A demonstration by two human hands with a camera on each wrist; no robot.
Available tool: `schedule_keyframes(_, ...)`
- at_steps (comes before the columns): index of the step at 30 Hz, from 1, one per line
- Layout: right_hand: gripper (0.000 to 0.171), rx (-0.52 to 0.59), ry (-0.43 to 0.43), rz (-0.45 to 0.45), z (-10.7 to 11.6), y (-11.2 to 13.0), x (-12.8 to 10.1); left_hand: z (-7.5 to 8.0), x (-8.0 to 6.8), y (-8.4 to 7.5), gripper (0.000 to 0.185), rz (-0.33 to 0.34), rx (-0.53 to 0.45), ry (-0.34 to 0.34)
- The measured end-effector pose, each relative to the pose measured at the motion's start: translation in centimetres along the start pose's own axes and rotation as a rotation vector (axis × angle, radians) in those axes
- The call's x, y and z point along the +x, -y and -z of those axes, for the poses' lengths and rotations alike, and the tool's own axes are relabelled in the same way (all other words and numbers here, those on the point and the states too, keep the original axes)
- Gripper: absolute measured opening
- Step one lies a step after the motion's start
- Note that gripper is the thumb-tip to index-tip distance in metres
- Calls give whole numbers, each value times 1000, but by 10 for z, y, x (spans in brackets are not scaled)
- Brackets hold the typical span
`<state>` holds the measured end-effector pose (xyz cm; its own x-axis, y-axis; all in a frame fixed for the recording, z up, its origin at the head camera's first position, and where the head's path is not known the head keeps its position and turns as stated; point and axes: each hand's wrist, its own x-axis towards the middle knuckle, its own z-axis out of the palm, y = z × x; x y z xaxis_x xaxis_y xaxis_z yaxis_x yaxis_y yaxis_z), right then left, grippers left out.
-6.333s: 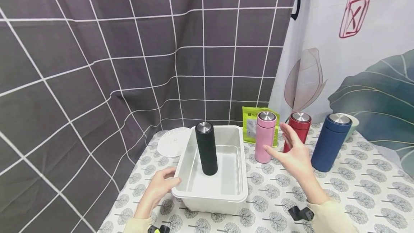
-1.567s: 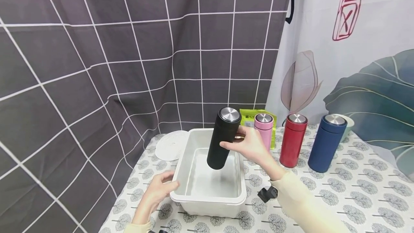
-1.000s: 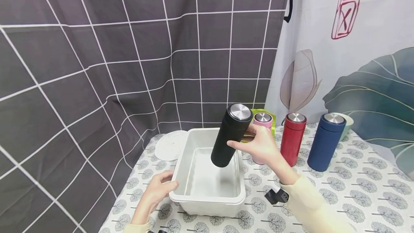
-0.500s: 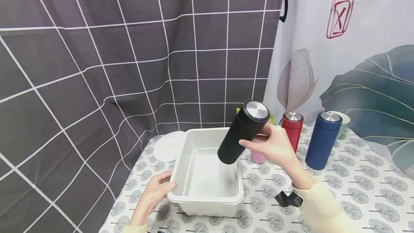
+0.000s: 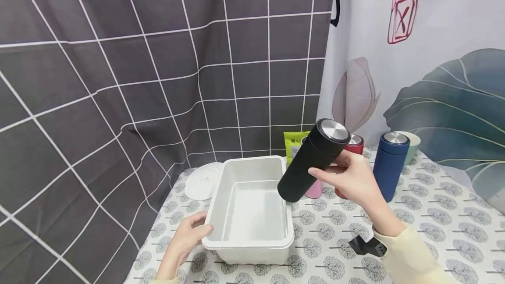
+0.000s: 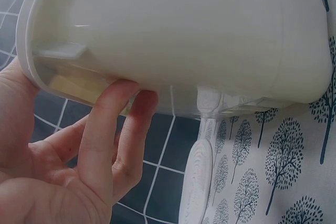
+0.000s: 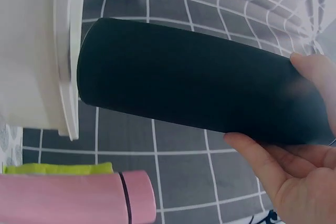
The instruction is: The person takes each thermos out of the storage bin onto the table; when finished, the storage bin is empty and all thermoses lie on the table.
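My right hand (image 5: 357, 181) grips a black vacuum flask (image 5: 309, 163) near its steel-lidded top. The flask tilts, lid up to the right, its base at the right rim of a white plastic tub (image 5: 249, 244). In the right wrist view, thumb and fingers lie on opposite sides of the flask (image 7: 189, 80). My left hand (image 5: 187, 236) holds the tub at its left side, thumb at the rim. The left wrist view has the fingertips of that hand (image 6: 100, 150) against the tub's outer wall (image 6: 184, 35). Nothing lies inside the tub.
Behind the black flask, partly hidden, stand a pink flask (image 7: 79, 198), a red flask (image 5: 356, 141) and a green pouch (image 5: 291, 143). A blue flask (image 5: 390, 165) and pale green bowl (image 5: 412, 143) stand farther right. A round white mat (image 5: 203, 182) lies left of the tub.
The black flask stood inside the tub earlier; my right hand has since taken hold of it, lifted it and carried it right to the rim, tilting it more. My left hand stays at the tub.
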<state>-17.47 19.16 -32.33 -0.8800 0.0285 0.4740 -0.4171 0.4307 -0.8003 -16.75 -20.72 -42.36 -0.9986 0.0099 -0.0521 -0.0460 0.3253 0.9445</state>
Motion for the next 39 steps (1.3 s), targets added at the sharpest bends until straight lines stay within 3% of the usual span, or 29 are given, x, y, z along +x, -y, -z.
schedule_keyframes(15, 39, -181, -64, -43, 29, -25, -17, -1, -2, 1, 54, 20, 37, -26)
schedule_keyframes(25, 36, -205, -62, -54, 41, -50, -28, -1, -1, 2, 54, 15, 32, -23)
schedule_keyframes(39, 58, -378, -71, -190, 81, -100, -31, -3, -1, 2, 54, 26, 24, -37)
